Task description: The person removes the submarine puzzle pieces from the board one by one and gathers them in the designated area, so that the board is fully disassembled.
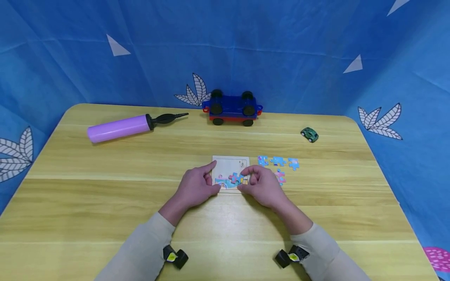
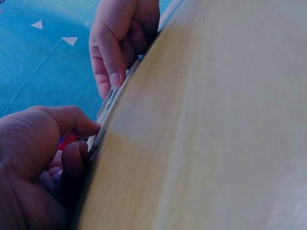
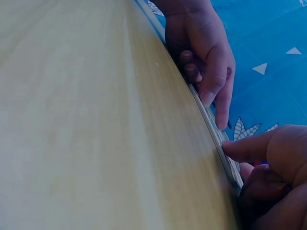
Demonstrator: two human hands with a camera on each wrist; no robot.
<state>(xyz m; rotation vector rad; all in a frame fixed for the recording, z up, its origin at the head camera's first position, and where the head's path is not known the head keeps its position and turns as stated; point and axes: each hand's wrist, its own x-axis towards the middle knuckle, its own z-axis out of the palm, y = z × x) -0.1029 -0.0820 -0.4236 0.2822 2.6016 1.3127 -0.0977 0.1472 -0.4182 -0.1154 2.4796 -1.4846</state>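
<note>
A white puzzle board (image 1: 228, 166) lies flat on the table, its lower part filled with colourful pieces. My left hand (image 1: 195, 185) grips the board's left side, index finger near the upper corner and thumb near the lower one. Over the lower right of the board, my right hand (image 1: 263, 185) pinches a pink and blue puzzle piece (image 1: 235, 178) between thumb and index finger. Three blue pieces (image 1: 278, 161) lie in a row to the right. A pink piece (image 1: 280, 177) sits below them, partly hidden behind the right hand. Both wrist views catch the board nearly edge-on.
On the wooden table (image 1: 105, 203), a purple hand pump (image 1: 119, 128) with a black nozzle lies at the back left. A blue and red toy vehicle (image 1: 232, 107) with black wheels stands at the back edge. Toward the back right is a small green toy car (image 1: 309, 134).
</note>
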